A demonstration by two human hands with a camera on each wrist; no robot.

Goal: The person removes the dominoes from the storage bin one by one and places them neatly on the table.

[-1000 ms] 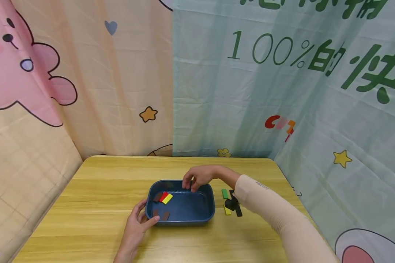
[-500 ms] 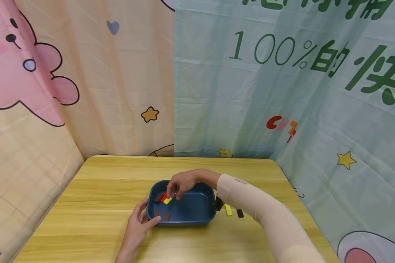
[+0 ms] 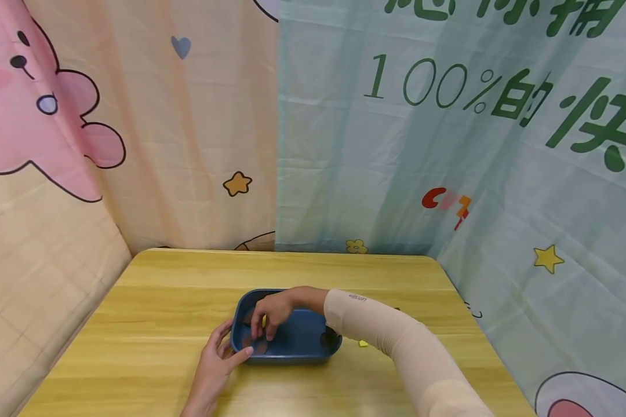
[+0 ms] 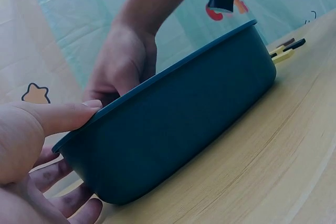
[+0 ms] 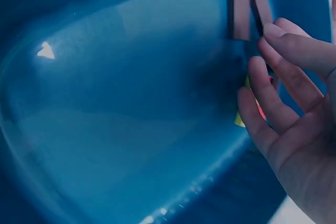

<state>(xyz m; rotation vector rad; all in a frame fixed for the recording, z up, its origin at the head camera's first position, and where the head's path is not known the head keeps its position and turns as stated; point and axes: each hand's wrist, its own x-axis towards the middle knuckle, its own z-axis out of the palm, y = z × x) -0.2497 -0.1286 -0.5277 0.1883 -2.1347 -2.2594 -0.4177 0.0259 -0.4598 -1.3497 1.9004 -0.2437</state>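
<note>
My left hand (image 3: 214, 359) (image 4: 37, 150) grips the left end of a dark blue basin (image 3: 305, 336) (image 4: 173, 124) (image 5: 115, 87), thumb over the rim and fingers against the outer wall. Inside the basin, my right hand (image 3: 272, 313) (image 4: 123, 61) (image 5: 294, 98) hangs fingers down with its fingers loosely bent and apart. In the right wrist view its thumb tip is beside one of two brown blocks (image 5: 240, 11); whether they touch I cannot tell. Behind those fingers lie a yellow block (image 5: 240, 118) and a red block (image 5: 261, 110), partly hidden. Another brown block (image 3: 248, 316) lies farther back.
Right of the basin, on the wooden table (image 3: 177, 289), lie a yellow block (image 3: 363, 343) (image 4: 282, 55) and a black one (image 4: 296, 44), mostly hidden by the right sleeve (image 3: 391, 324) in the head view. Printed curtains (image 3: 328, 145) stand behind the table.
My right hand has moved left and toward the near side inside the basin, from its back rim to the brown blocks. My left hand has kept its grip on the basin.
</note>
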